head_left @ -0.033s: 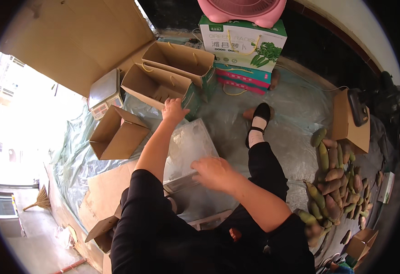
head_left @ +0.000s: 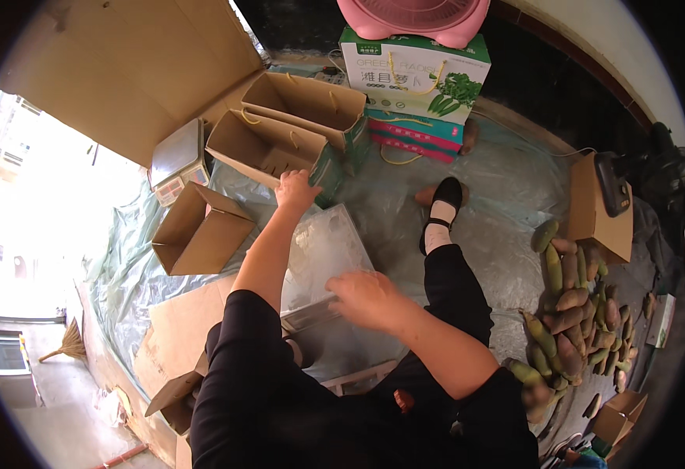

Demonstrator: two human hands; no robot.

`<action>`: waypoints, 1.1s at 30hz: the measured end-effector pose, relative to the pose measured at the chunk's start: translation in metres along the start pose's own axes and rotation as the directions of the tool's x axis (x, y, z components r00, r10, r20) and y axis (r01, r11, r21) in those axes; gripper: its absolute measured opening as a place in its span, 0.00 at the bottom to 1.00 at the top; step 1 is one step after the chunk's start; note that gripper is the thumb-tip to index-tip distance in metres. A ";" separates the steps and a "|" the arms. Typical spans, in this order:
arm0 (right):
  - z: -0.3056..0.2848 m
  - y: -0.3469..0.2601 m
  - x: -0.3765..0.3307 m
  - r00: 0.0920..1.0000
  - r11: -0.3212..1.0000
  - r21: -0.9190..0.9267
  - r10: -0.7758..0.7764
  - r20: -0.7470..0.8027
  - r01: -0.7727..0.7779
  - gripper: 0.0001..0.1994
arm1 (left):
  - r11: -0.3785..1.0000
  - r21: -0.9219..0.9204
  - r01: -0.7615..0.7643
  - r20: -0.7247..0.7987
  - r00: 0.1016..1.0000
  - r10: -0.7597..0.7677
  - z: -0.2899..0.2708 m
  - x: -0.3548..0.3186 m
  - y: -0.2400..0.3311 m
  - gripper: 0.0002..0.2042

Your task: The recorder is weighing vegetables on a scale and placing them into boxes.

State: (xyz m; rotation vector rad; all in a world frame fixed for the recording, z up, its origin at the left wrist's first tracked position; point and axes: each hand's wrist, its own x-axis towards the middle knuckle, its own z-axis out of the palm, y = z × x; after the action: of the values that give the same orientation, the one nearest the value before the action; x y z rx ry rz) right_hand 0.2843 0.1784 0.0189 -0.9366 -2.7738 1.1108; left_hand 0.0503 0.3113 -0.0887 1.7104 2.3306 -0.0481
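Note:
My left hand (head_left: 297, 192) reaches forward to the near rim of an open cardboard gift box (head_left: 268, 144) with a green outer side and yellow cord handles. The fingers close over that rim. Right behind it stands a second open box (head_left: 307, 100) of the same kind. My right hand (head_left: 364, 298) hovers by the near right part of a pale box with a shiny translucent top (head_left: 330, 244), between my legs. Its fingers are loosely bent and a little apart, with nothing visible in them.
Green and reddish radishes (head_left: 569, 313) lie piled at the right. A scale (head_left: 178, 152) and an open brown carton (head_left: 202, 230) stand at the left. Closed gift boxes (head_left: 413, 78) under a pink basin-like thing (head_left: 420, 17) are stacked ahead. Plastic sheeting (head_left: 506, 203) covers the floor.

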 end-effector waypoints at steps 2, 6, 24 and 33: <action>0.000 0.002 0.000 1.000 1.000 0.019 -0.003 0.002 0.003 0.14 | 1.000 0.015 -0.003 -0.052 0.999 0.004 0.003 0.007 -0.002 0.19; 0.001 0.002 0.001 1.000 0.999 0.025 -0.024 -0.011 0.024 0.14 | 0.999 -0.014 0.030 -0.129 0.991 -0.032 -0.007 0.020 -0.022 0.14; -0.024 0.017 0.002 0.946 0.950 0.304 0.162 -0.281 -0.072 0.13 | 0.932 -0.255 -0.257 -0.170 0.961 0.218 -0.116 -0.141 -0.049 0.12; -0.024 0.028 -0.012 0.772 0.969 0.233 0.214 -0.598 -0.088 0.15 | 0.869 0.236 -0.435 0.028 0.897 0.442 -0.077 -0.259 0.022 0.10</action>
State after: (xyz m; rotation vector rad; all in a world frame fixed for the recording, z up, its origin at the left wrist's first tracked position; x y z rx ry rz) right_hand 0.3144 0.2027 0.0213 -1.2434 -2.0479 0.8505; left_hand 0.1300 0.0894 0.0458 2.3346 1.9552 -0.2287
